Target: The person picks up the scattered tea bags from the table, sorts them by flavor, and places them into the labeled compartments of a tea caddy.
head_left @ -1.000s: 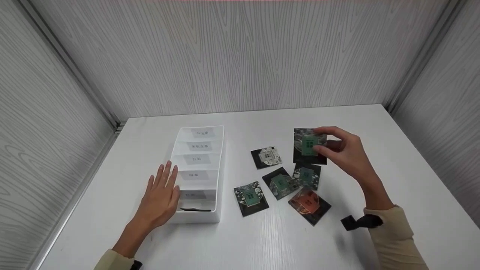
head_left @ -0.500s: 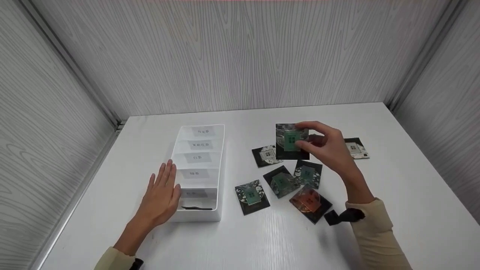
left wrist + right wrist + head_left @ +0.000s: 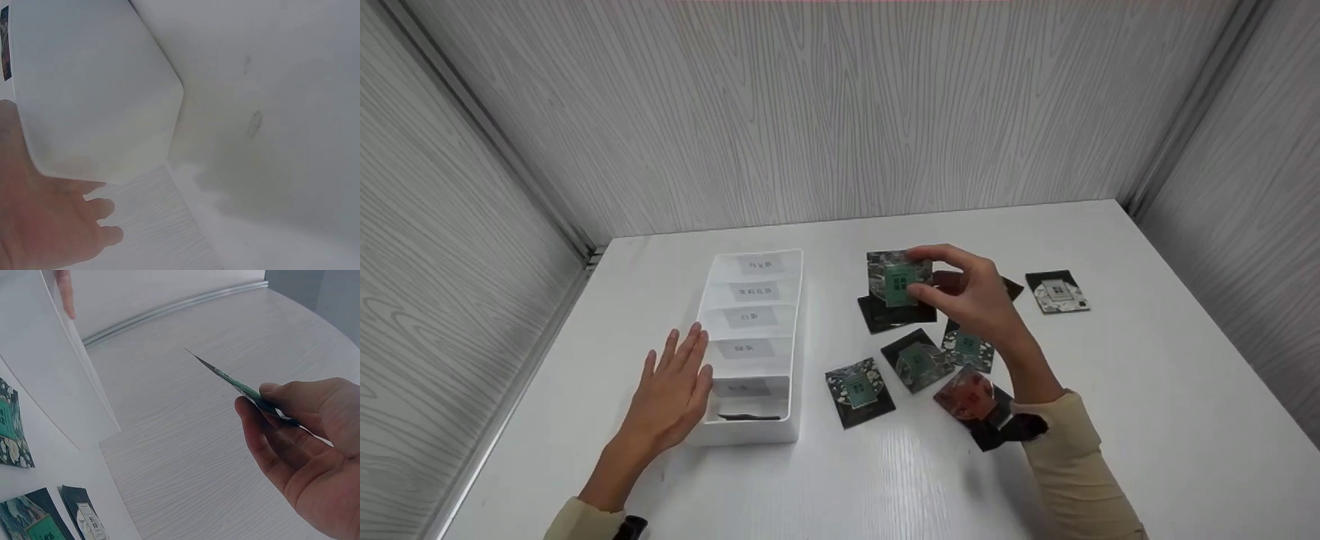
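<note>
One green-labelled packet [image 3: 900, 283], raised above the table [image 3: 885, 495], is pinched at one edge by the right hand [image 3: 979, 296], a small hold that could let it pivot or slip; left hand [image 3: 669, 401], fingers straight, beside divided tray [image 3: 750, 433].

From the head I look forward and down across the counter [image 3: 840, 480] to its far edge; my wrist views sit close by the left fingers [image 3: 691, 351] and right fingers [image 3: 254, 430], sharing the white box [image 3: 95, 90].

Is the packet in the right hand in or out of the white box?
Out: the right hand pinches the packet in midair, apart from the white box.
</note>
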Motion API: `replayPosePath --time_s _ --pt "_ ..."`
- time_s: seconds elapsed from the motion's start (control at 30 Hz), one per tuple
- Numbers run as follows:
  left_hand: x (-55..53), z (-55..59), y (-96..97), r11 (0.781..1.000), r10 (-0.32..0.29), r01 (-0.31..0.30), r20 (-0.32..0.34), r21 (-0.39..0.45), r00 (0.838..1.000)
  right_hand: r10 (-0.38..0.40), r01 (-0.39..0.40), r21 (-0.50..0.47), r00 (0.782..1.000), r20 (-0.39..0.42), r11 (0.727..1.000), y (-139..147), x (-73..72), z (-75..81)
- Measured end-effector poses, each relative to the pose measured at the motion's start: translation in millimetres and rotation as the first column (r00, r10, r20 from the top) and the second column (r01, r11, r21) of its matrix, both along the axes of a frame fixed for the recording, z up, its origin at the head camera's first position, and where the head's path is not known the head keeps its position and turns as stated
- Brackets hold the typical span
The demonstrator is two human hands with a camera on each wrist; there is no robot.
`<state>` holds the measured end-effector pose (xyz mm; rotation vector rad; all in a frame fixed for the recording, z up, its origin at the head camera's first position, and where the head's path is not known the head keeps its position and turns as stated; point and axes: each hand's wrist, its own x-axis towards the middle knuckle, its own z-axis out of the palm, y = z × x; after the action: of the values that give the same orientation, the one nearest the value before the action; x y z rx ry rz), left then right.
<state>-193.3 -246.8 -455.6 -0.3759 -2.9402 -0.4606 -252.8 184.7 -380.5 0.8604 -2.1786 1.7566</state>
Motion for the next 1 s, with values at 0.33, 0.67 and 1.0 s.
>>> replayPosePath --time_s 0.33,0.67,1.0 --pt "1.4 -5.4 -1.7 0.999 0.031 -0.03 0.027 -0.013 0.999 0.017 -0.017 0.001 1.0 -0.013 1.0 -23 0.5 -1.9" --pt "-0.8 -6.5 -1.1 0.999 0.015 -0.015 0.003 -0.029 1.0 0.002 -0.005 -0.082 1.0 -0.027 0.997 -58 0.7 -9.6" --pt "0.0 -5.7 -0.3 1.0 0.02 -0.02 0.022 -0.012 1.0 -0.002 -0.001 -0.085 0.999 -0.035 0.996 -99 -1.6 -22.8"
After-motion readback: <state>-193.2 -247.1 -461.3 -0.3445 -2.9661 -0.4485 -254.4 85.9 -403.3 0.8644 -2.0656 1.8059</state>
